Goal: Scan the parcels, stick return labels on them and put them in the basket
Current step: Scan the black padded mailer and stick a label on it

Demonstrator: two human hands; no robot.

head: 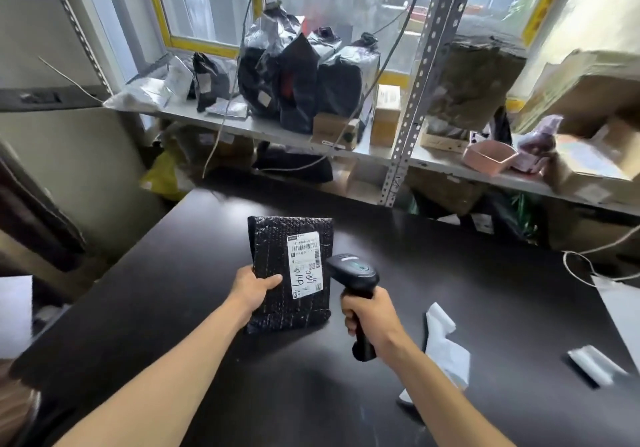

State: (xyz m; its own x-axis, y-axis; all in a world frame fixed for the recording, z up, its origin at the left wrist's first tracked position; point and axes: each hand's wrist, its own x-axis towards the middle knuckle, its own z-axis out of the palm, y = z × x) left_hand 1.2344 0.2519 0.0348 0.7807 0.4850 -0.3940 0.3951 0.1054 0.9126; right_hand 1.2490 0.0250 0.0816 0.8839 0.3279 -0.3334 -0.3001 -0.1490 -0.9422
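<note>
A black bubble-wrap parcel (273,273) with a white shipping label (304,265) is held up over the dark table (467,291). My left hand (252,287) grips its left edge, thumb on the front. My right hand (370,318) holds a black handheld barcode scanner (356,273) by its grip, with the scanner head just right of the label. White strips of label paper (443,346) lie on the table to the right of my right arm. No basket is in view.
A metal shelf (263,131) behind the table carries several black and silver parcels (298,76), small cartons (384,114) and a pink tray (488,157). A white cable (581,263) and a small white roll (595,363) lie at the table's right.
</note>
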